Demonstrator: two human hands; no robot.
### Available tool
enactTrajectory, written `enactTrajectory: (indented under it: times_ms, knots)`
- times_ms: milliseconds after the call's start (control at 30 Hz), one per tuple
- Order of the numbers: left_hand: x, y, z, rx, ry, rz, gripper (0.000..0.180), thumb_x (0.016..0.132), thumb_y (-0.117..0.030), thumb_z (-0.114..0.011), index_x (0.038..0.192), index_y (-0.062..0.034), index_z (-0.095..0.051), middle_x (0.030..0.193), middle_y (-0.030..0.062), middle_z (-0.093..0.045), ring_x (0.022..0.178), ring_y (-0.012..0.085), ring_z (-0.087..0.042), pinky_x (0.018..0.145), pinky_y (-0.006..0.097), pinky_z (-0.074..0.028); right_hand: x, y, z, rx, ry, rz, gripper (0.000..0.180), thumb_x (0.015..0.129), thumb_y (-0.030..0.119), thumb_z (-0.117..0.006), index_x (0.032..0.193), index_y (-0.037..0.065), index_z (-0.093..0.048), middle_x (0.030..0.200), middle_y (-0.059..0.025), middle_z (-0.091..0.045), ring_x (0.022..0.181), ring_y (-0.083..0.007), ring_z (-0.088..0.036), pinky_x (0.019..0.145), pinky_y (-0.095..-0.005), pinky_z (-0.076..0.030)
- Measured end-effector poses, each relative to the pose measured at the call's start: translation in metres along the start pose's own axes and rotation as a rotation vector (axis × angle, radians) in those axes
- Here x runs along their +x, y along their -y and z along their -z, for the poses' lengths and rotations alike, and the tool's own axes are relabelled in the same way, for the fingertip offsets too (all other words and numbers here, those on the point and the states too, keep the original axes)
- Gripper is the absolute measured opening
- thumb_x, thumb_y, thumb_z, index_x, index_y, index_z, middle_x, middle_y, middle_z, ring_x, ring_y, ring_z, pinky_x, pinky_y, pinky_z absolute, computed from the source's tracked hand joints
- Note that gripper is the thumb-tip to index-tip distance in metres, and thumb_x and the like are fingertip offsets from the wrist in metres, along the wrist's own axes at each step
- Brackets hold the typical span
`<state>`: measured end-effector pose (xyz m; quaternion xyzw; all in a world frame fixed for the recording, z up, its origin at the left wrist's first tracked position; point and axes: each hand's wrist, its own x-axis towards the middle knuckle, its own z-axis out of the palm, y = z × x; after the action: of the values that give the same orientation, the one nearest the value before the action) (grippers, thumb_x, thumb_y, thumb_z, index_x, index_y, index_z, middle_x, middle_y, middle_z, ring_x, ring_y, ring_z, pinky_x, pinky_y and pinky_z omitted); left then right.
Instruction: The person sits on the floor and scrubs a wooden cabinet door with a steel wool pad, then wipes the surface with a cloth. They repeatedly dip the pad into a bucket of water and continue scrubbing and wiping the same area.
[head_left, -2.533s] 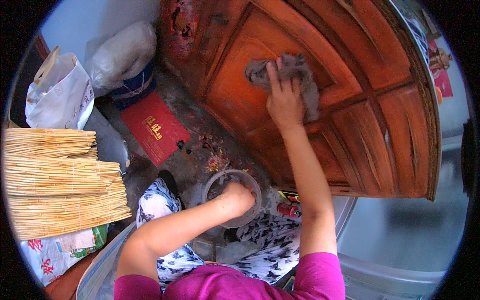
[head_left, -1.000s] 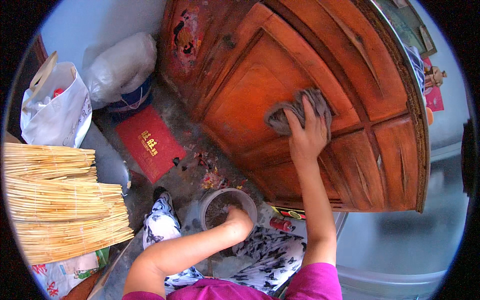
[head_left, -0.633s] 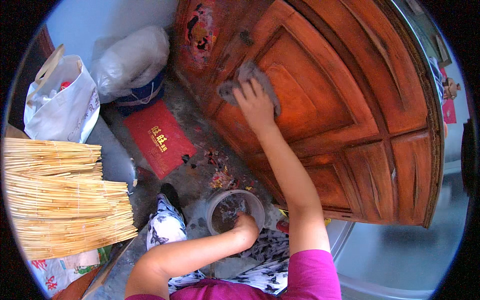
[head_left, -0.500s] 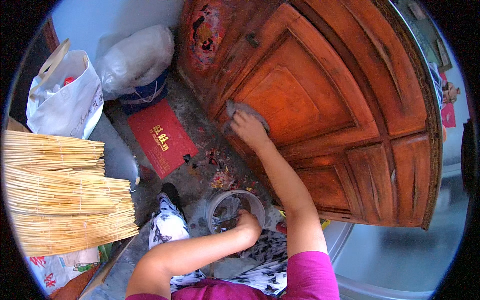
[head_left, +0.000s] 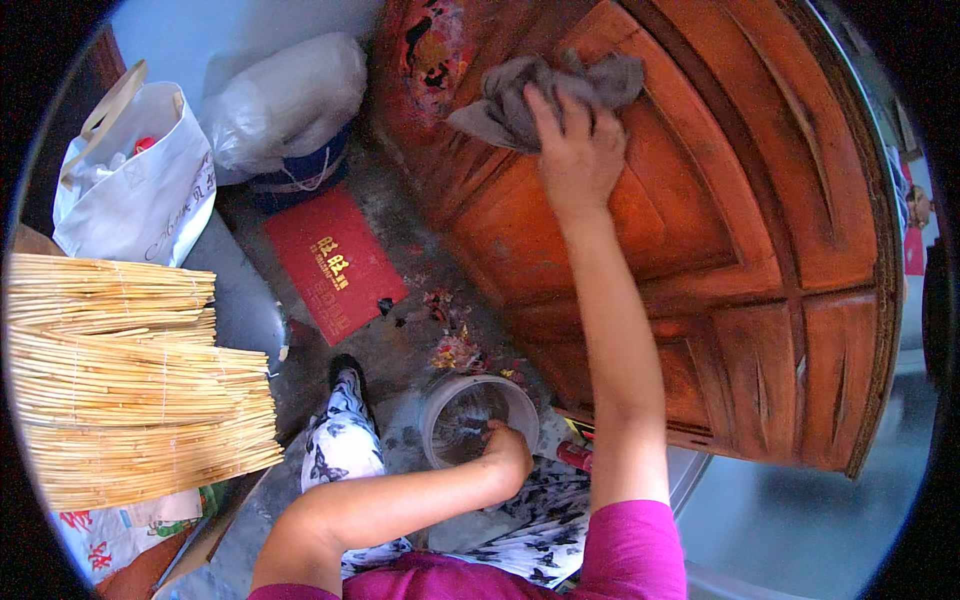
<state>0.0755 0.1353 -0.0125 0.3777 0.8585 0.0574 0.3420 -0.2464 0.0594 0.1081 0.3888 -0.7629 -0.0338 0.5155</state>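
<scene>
My right hand (head_left: 583,160) presses a crumpled grey cloth (head_left: 520,100) against the upper part of a reddish-brown wooden cabinet (head_left: 590,215) with raised, moulded panels. Its fingers are spread over the cloth, which fans out to both sides of them. Low in front of me, my left hand (head_left: 510,462) grips the right rim of a whitish round bucket (head_left: 432,425). The fingers curl over that rim, and their tips are partly hidden. Inside the bucket there is a dark, shiny surface whose contents I cannot make out.
Dried reed bundles (head_left: 140,385) are stacked at left, below a white paper bag (head_left: 140,190). A plastic-wrapped bundle (head_left: 290,100) tops a dark blue bucket (head_left: 300,180). A red card (head_left: 335,265) and coloured scraps (head_left: 457,348) lie on the floor. A red can (head_left: 575,456) stands beside my right arm.
My right hand has moved the cloth up the cabinet, away from me, from its lower left edge to its upper part. My left hand stays at the bucket rim. The view has shifted slightly.
</scene>
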Motion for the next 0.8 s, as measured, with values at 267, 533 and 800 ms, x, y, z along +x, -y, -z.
enactTrajectory:
  times_ms: [267,533,800]
  knots:
    - [0.005,0.000,0.002,0.021,-0.006,-0.013,0.037,0.089,-0.019,-0.060,0.123,-0.0098,-0.068,0.128,0.0147,-0.063,0.114,0.0359,-0.061,0.093,0.059,-0.044,-0.125,0.063,-0.038,0.265,0.637,0.292,0.023,0.078,0.015,-0.061,0.097,0.022,-0.069,0.115,0.0000,-0.060,0.101,-0.0286,-0.053,0.084,-0.0415,-0.050]
    - [-0.011,0.004,0.025,0.052,0.032,-0.058,0.038,0.086,-0.017,-0.063,0.123,-0.0083,-0.068,0.126,0.0133,-0.065,0.110,0.0349,-0.063,0.092,0.060,-0.042,-0.018,0.000,0.023,0.223,0.041,0.171,0.016,0.078,0.017,-0.062,0.092,0.023,-0.069,0.126,0.0019,-0.059,0.121,-0.0257,-0.052,0.093,-0.0388,-0.051]
    - [0.006,0.006,0.014,-0.042,0.045,0.002,0.038,0.087,-0.019,-0.063,0.122,-0.0085,-0.068,0.124,0.0133,-0.066,0.109,0.0346,-0.063,0.092,0.059,-0.042,0.056,-0.005,0.016,-0.067,0.110,0.153,0.024,0.074,0.008,-0.067,0.098,0.011,-0.067,0.106,-0.0030,-0.060,0.109,-0.0267,-0.054,0.089,-0.0393,-0.047]
